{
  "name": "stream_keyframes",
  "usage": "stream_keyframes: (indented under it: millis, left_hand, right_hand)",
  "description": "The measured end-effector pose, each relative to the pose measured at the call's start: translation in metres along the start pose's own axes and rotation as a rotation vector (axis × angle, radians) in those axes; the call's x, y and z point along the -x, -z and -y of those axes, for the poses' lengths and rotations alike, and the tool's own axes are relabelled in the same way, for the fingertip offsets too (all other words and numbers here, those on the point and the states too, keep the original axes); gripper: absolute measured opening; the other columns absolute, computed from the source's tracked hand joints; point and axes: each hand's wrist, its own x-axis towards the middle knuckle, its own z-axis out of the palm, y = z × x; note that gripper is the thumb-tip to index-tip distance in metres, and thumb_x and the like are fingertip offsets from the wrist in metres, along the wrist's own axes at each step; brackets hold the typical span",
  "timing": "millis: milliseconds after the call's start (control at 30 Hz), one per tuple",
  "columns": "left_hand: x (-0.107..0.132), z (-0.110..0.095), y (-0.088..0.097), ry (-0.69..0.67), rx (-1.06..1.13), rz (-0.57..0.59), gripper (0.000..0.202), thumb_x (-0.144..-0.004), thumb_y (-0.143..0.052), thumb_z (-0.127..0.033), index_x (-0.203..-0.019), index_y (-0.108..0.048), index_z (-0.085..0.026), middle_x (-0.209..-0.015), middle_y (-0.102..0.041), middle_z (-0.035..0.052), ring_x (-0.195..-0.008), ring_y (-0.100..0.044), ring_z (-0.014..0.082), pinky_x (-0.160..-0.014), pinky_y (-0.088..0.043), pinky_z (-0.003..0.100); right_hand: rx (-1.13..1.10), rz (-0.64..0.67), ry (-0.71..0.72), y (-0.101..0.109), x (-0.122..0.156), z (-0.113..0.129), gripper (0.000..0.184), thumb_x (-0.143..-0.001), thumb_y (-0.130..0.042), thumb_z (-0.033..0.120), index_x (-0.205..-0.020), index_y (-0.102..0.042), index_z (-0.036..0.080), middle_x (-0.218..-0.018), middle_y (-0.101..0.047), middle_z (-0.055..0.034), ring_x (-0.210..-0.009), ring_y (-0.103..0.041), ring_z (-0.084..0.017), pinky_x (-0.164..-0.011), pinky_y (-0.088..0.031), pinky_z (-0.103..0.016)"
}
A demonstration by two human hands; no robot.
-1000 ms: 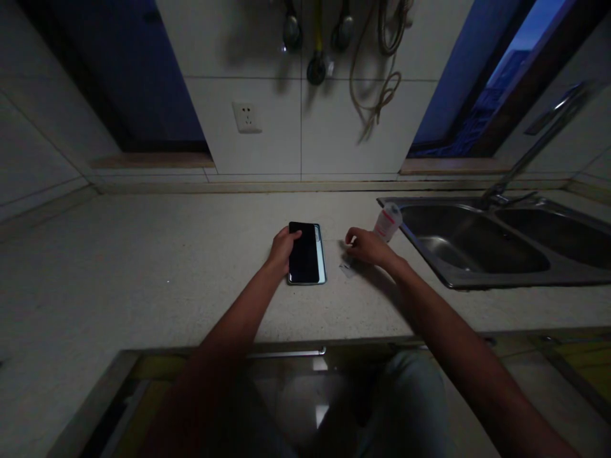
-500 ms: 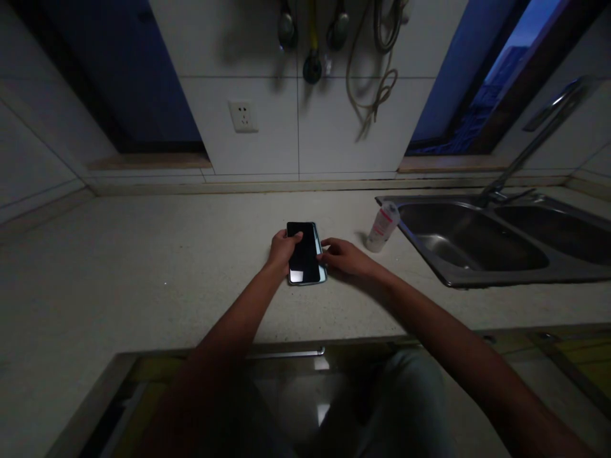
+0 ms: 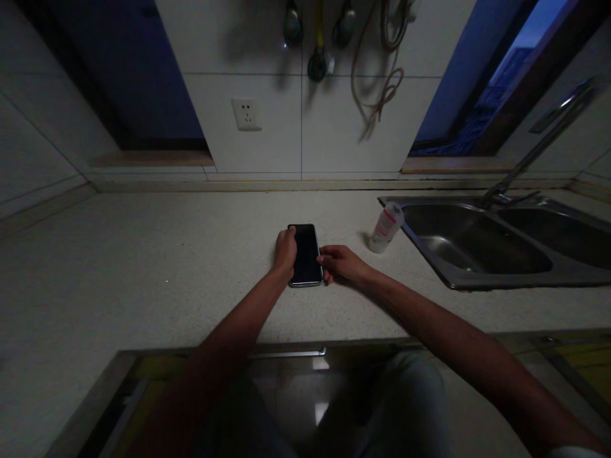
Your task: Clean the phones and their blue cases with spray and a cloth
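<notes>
Phone (image 3: 305, 257): dark screen up, at the middle of the pale counter (image 3: 200, 254) and between the two hands, its long sides running away from the person; whether it rests flat or sits slightly raised, I cannot tell.
Left hand (image 3: 285, 253): closed around the phone's left edge, thumb over the front near the upper left corner, the other fingers mostly hidden.
Right hand (image 3: 344, 262): at the phone's right edge, thumb and fingers partly curled, nearly together; whether they pinch the edge or only touch it, I cannot tell.
Cup (image 3: 386, 228): translucent with a reddish print, beyond the right hand, near the sink's left side.
Sink (image 3: 496, 280): steel, two basins, on the right, with a tall faucet (image 3: 534, 149) behind.
Outlet (image 3: 247, 115): white, on the tiled wall.
</notes>
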Motion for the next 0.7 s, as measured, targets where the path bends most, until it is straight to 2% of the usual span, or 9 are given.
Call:
stream_keyframes:
  millis: [67, 133, 233, 367, 533, 700]
  left_hand:
    - [0.003, -0.003, -0.002, -0.081, -0.054, -0.088, 0.025, -0.083, -0.066, -0.046, -0.082, -0.058, -0.023, -0.077, -0.059, 0.0005, -0.071, -0.056, 0.0176, -0.064, -0.041, 0.029]
    - [0.005, -0.006, -0.003, -0.117, -0.041, -0.105, 0.022, -0.083, -0.067, -0.043, -0.084, -0.059, -0.023, -0.081, -0.061, 0.0013, -0.078, -0.058, 0.0188, -0.068, -0.043, 0.029]
    - [0.006, -0.011, -0.003, -0.102, 0.032, -0.055, 0.019, -0.082, -0.066, -0.04, -0.083, -0.059, -0.022, -0.078, -0.06, 0.001, -0.077, -0.059, 0.0187, -0.067, -0.045, 0.028]
    - [0.006, -0.016, -0.004, -0.065, 0.107, 0.047, 0.018, -0.081, -0.066, -0.036, -0.079, -0.06, -0.019, -0.07, -0.058, 0.0009, -0.065, -0.056, 0.0163, -0.063, -0.045, 0.028]
    - [0.006, -0.018, -0.004, 0.026, 0.173, 0.139, 0.035, -0.078, -0.073, -0.05, -0.077, -0.061, -0.017, -0.064, -0.06, 0.0026, -0.065, -0.061, 0.0187, -0.065, -0.047, 0.03]
    - [0.002, -0.016, -0.002, -0.046, 0.162, 0.164, 0.04, -0.075, -0.078, -0.053, -0.076, -0.062, -0.016, -0.064, -0.062, 0.0028, -0.067, -0.063, 0.0188, -0.065, -0.047, 0.03]
  right_hand:
    - [0.011, 0.009, 0.026, -0.002, 0.001, 0.0, 0.025, -0.081, -0.072, 0.036, -0.088, -0.058, 0.016, -0.057, -0.061, 0.0032, -0.048, -0.057, -0.01, -0.047, -0.049, -0.021]
    - [0.017, 0.01, 0.05, -0.004, 0.002, 0.001, 0.035, -0.074, -0.079, 0.036, -0.095, -0.058, 0.016, -0.062, -0.061, 0.0037, -0.049, -0.057, -0.01, -0.046, -0.048, -0.022]
    - [0.024, -0.028, 0.059, -0.006, 0.002, 0.0, 0.044, -0.069, -0.084, 0.036, -0.098, -0.056, 0.018, -0.063, -0.059, 0.0045, -0.048, -0.055, -0.01, -0.043, -0.046, -0.022]
    - [0.066, -0.063, 0.043, -0.005, 0.002, 0.0, 0.042, -0.07, -0.082, 0.038, -0.094, -0.054, 0.019, -0.061, -0.057, 0.0049, -0.046, -0.051, -0.009, -0.04, -0.039, -0.021]
    - [0.063, -0.071, 0.048, -0.003, 0.004, 0.002, 0.039, -0.073, -0.08, 0.034, -0.1, -0.058, 0.018, -0.065, -0.056, 0.0028, -0.05, -0.05, -0.01, -0.044, -0.037, -0.023]
    - [0.047, -0.057, 0.073, -0.001, 0.004, 0.004, 0.039, -0.075, -0.077, 0.032, -0.105, -0.06, 0.015, -0.065, -0.055, 0.0026, -0.051, -0.046, -0.009, -0.046, -0.035, -0.023]
